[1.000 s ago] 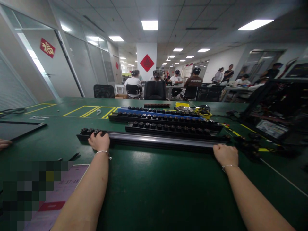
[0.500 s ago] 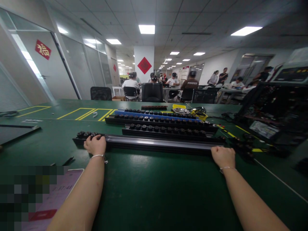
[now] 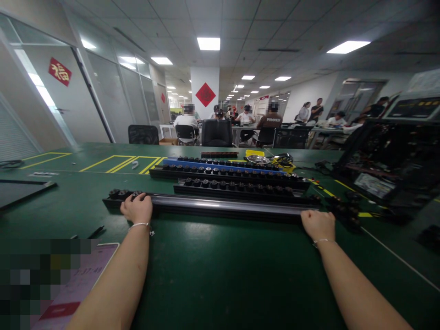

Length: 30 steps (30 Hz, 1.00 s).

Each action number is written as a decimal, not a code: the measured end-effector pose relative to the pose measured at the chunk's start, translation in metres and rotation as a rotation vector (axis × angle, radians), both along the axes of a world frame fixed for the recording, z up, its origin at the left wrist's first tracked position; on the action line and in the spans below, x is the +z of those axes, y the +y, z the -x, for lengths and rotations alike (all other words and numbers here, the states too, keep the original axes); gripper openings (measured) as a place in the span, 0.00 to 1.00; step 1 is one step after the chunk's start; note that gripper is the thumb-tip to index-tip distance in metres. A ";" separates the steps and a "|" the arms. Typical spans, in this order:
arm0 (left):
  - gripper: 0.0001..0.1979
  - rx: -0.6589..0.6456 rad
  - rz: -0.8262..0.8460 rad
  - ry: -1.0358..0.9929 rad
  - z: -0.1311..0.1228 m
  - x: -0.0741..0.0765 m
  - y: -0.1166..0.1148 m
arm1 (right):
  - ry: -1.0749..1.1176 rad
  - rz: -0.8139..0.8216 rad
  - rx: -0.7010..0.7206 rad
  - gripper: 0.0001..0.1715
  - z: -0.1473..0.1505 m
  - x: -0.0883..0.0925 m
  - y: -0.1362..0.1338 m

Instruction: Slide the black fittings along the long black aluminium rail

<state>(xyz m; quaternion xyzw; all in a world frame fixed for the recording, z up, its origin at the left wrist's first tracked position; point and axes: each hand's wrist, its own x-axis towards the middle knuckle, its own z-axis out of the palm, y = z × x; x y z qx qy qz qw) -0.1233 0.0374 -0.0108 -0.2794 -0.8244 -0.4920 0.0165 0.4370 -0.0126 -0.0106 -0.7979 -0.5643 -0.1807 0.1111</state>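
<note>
Head view: a long black rail [image 3: 220, 212] is laid crosswise on a smooth green tabletop [image 3: 220, 275], nearest to the person of the several rails, and is held at both ends. Its top is covered for most of its length by a glossy grey strip [image 3: 220, 202], along which a pale streak of light is reflected. Near the left end, the rail is grasped by the left hand [image 3: 137, 208], with the fingers bent over its top; beside them, a few round, ridged black knobs [image 3: 122, 194] are left uncovered. The right end is gripped by the right hand [image 3: 319, 224], which is clenched like a fist, its fingertips hidden. Just behind, a shorter black rail [image 3: 237, 189] is lined with similar squat knobs, and farther back a flat-sided blue bar [image 3: 169, 162] is set among more dark rows. Near the far edge, a round, shiny metal dish [image 3: 258, 159] is placed beside a yellow tray [image 3: 255, 153]. At lower left, a thin pale-rimmed phone [image 3: 85, 279] with a purplish screen is partly masked by pixel blocks.
</note>
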 end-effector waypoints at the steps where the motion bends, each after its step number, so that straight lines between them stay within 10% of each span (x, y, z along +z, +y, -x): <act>1: 0.18 -0.001 0.002 0.000 -0.001 0.000 0.000 | 0.002 -0.003 0.002 0.28 0.000 0.000 0.000; 30: 0.24 0.042 0.041 0.028 -0.020 0.019 -0.017 | 0.291 -0.253 -0.131 0.21 -0.005 -0.008 -0.004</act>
